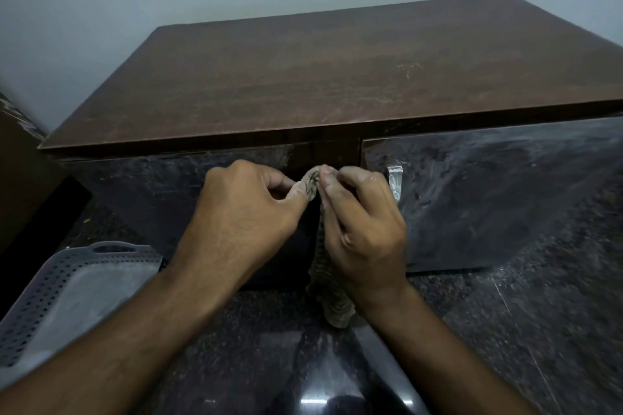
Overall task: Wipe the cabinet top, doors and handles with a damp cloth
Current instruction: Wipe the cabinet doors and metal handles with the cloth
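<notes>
While you've got both hands up at the front edge, here's how it looks:

Left hand: your left hand (249, 209) pinches the top fold of the cloth (328, 280) between thumb and fingers, right against the gap between the doors.

Right hand: your right hand (364, 229) pinches the same fold from the other side, fingertips nearly touching the left's.

Cloth: bunched and ribbed, hanging down between your wrists in front of the cabinet's middle strip.

Handle: only the right door's metal handle (395, 184) shows, just beside your right hand; the left one is hidden, if it's there at all.

Doors: left door (151, 189) and right door (499, 199) are both streaky and smeary, so I'd guess they need more passes.

Top: the cabinet top (337, 77) looks dull with faint scuffs; can't tell if it's been wiped.

Around: a grey perforated tray (67, 293) sits on the dark speckled floor (505, 330) by your left arm, well apart from the cloth. Nothing blocks the doors.
</notes>
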